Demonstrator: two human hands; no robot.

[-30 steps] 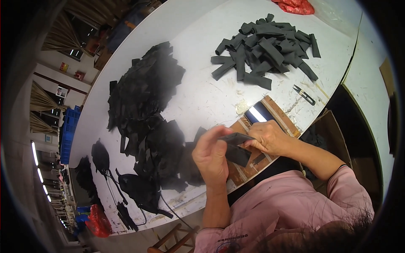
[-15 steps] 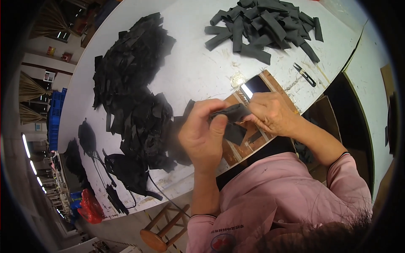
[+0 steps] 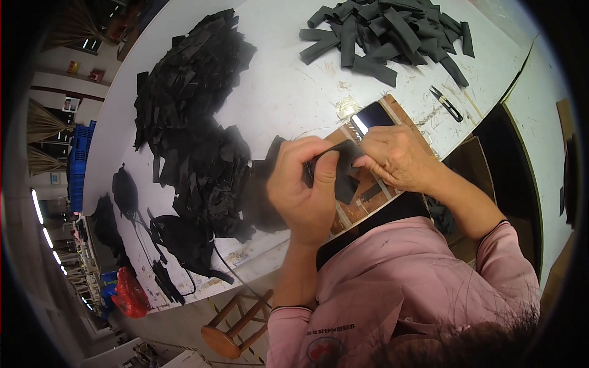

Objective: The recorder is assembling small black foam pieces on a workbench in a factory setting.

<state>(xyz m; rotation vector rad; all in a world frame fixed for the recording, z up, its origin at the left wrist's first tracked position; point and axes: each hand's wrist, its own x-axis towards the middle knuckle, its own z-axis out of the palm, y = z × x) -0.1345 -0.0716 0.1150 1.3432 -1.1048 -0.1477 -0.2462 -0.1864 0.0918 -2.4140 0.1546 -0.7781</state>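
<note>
A dark fabric piece (image 3: 345, 153) is stretched between my two hands, above a wooden board (image 3: 405, 116) at the table's near edge. My left hand (image 3: 305, 184) grips its left end, thumb laid on top and fingers curled behind. At the other end my right hand (image 3: 396, 158) pinches the cloth between thumb and fingers. Beneath the hands, part of another dark piece shows on the board; where the two separate is hard to tell. A phone-like dark glossy slab (image 3: 374, 116) lies on the board just beyond my right hand.
Left of my hands spreads a large heap of black fabric pieces (image 3: 184, 104). Dark tube-like strips (image 3: 392, 30) are piled at the far side. Thread snips (image 3: 446, 104) lie to the right. A wooden stool (image 3: 222, 340) stands below the table; a red plastic bag (image 3: 130, 294) sits at lower left.
My left hand has shifted slightly right, its thumb now higher over the fabric. The cloth between the hands has turned from a rolled fold to a flatter, tilted shape.
</note>
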